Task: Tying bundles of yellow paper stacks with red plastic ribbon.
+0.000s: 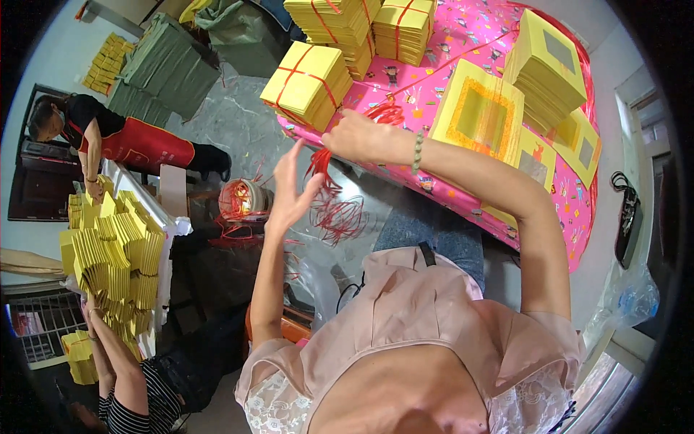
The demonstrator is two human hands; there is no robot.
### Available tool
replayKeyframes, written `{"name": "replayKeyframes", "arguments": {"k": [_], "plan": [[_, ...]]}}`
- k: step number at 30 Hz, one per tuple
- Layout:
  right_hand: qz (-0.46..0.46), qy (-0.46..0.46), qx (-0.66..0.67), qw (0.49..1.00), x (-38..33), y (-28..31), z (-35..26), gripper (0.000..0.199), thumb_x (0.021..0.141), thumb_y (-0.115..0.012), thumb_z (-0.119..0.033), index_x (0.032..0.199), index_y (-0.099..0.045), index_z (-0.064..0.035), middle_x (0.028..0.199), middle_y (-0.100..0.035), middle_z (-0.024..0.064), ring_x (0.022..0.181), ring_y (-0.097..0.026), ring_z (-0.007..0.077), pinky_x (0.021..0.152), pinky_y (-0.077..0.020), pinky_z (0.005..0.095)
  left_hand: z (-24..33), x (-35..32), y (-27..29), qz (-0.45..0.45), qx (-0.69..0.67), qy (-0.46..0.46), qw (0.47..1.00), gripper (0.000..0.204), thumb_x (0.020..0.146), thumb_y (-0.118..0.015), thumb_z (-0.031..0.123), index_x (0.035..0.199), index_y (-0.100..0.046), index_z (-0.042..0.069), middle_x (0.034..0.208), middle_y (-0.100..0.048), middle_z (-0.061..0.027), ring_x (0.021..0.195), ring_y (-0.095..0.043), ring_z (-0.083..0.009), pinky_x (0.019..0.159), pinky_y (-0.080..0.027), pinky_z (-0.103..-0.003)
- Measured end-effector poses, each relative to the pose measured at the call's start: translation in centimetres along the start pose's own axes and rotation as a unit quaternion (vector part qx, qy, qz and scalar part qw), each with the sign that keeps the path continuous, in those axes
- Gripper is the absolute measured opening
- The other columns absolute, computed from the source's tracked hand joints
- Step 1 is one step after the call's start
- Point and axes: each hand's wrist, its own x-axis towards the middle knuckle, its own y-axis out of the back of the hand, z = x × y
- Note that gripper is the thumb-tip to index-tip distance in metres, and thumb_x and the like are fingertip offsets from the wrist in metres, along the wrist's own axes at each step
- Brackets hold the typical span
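My right hand is closed at the pink table's near left corner, gripping red plastic ribbon whose loose ends hang below it. More ribbon loops lie just behind that hand on the table. To its left, off the table's edge, my left hand is raised with fingers and thumb apart and nothing in it. Directly beyond both hands sits a block of yellow paper, bound crosswise with red ribbon. A tangle of red ribbon shows on the floor below.
Tied yellow bundles stand farther back on the pink tablecloth. Loose paper stacks lie right of my hand. At left, a person in a red apron and another in stripes handle yellow paper. A ribbon-filled bucket stands between.
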Motion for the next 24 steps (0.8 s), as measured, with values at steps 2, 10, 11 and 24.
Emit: {"name": "replayKeyframes", "arguments": {"k": [2, 10, 11, 24], "plan": [[0.016, 0.018, 0.003, 1.000, 0.4, 0.6, -1.4, 0.013, 0.079, -0.051, -0.015, 0.080, -0.056, -0.0028, 0.066, -0.063, 0.0101, 0.069, -0.065, 0.0244, 0.067, -0.0457, 0.0386, 0.6, 1.9, -1.2, -0.012, -0.046, -0.046, 0.998, 0.030, 0.086, -0.051, 0.010, 0.113, -0.046, -0.001, 0.095, -0.054, -0.0224, 0.088, -0.050, -0.0391, 0.079, -0.038, -0.043], [-0.087, -0.048, 0.099, 0.990, -2.8, 2.8, 2.1, 0.014, 0.083, -0.047, -0.013, 0.087, -0.053, -0.0005, 0.079, -0.062, 0.0174, 0.078, -0.062, 0.0325, 0.067, -0.0479, 0.0436, -0.7, -0.7, -0.1, -0.100, 0.033, 0.053, 0.993, 0.010, 0.088, -0.044, 0.006, 0.091, -0.051, 0.002, 0.068, -0.053, -0.0184, 0.067, -0.050, -0.0368, 0.062, -0.038, -0.042], [-0.100, -0.054, 0.104, 0.988, -3.0, 3.0, 2.2, 0.015, 0.084, -0.045, -0.013, 0.087, -0.053, -0.0005, 0.080, -0.062, 0.0178, 0.080, -0.062, 0.0324, 0.066, -0.0478, 0.0437, -0.8, -0.7, -0.1, -0.097, 0.034, 0.055, 0.993, 0.010, 0.088, -0.044, 0.006, 0.091, -0.051, 0.002, 0.068, -0.053, -0.0184, 0.067, -0.050, -0.0368, 0.062, -0.038, -0.042], [-0.025, 0.020, 0.109, 0.994, -3.0, 3.9, 1.3, 0.017, 0.080, -0.053, -0.017, 0.084, -0.054, 0.0003, 0.077, -0.062, 0.0153, 0.075, -0.063, 0.0313, 0.062, -0.0489, 0.0417, 1.5, 4.2, -1.8, -0.228, -0.294, 0.091, 0.924, 0.024, 0.095, -0.041, 0.021, 0.094, -0.051, 0.000, 0.064, -0.047, 0.0000, 0.057, -0.045, -0.0081, 0.052, -0.038, -0.025]]}}
